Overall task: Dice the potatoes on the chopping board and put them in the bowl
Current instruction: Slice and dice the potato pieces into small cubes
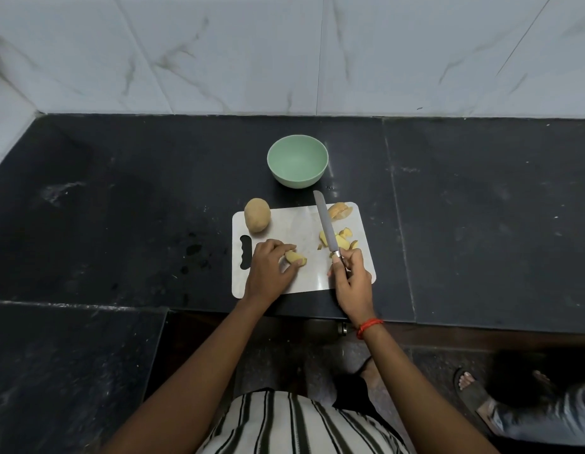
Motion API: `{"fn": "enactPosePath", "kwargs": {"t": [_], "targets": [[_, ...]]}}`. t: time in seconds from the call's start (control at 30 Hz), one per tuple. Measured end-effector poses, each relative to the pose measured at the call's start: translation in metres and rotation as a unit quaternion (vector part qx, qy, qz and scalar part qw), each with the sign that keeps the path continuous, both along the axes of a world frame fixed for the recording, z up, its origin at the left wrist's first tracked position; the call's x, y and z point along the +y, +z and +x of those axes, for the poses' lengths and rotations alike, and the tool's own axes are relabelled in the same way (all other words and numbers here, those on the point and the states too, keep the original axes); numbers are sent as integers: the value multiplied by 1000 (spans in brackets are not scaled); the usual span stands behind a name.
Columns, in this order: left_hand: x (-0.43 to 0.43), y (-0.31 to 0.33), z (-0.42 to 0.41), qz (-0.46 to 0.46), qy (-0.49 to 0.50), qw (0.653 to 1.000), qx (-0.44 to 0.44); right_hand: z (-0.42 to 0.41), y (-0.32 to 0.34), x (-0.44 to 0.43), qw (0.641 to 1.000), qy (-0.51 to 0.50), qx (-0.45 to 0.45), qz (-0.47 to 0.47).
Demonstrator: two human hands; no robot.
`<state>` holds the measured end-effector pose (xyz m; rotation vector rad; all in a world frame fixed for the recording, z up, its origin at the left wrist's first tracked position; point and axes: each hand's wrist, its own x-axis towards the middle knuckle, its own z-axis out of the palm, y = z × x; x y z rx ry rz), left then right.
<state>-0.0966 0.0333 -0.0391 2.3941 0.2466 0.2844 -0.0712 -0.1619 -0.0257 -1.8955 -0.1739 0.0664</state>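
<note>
Two hands work over a white rectangular plastic chopping board (284, 224) on a black stone counter (120, 208). At the board's ten o'clock corner rests a whole brown unpeeled potato (256, 214), apparently kept clear of the cutting zone until its turn. Near seven o'clock the left hand (268, 267) curls fingers and thumb round a pale yellow potato chunk (296, 258), pinning it to the board, probably to steady it for the next cut. Beyond the board at twelve o'clock stands a round pale-green bowl (297, 178), with no potato visible inside, within easy reach for the transfer. A grey-bladed kitchen knife (325, 224) points towards twelve o'clock, crossing the heap of cut yellow potato pieces (343, 241) at three o'clock; whether the blade touches them cannot be told. A skin-on potato section (340, 211) sits at one o'clock. At five o'clock the right hand (352, 280) wraps its fingers round the knife handle. Dicing appears partly done.
</note>
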Motion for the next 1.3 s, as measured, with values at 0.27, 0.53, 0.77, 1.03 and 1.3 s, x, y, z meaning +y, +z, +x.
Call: {"fn": "enactPosePath", "kwargs": {"t": [0.27,0.53,0.77,1.03,1.3], "targets": [[12,0,-4,-10,-75,997,21,-2,1,0,1000,12,-1,-13],[5,-3,-4,-97,2,995,-29,-3,1,2,1000,12,-12,-16],[-1,-3,-20,-2,-93,995,-42,-3,1,2,999,11,-24,-28],[-2,1,-8,-18,-48,999,-18,-3,3,5,991,27,-43,-127],[-12,-3,7,-3,13,999,-41,-7,6,15,949,91,-93,-286]]}}
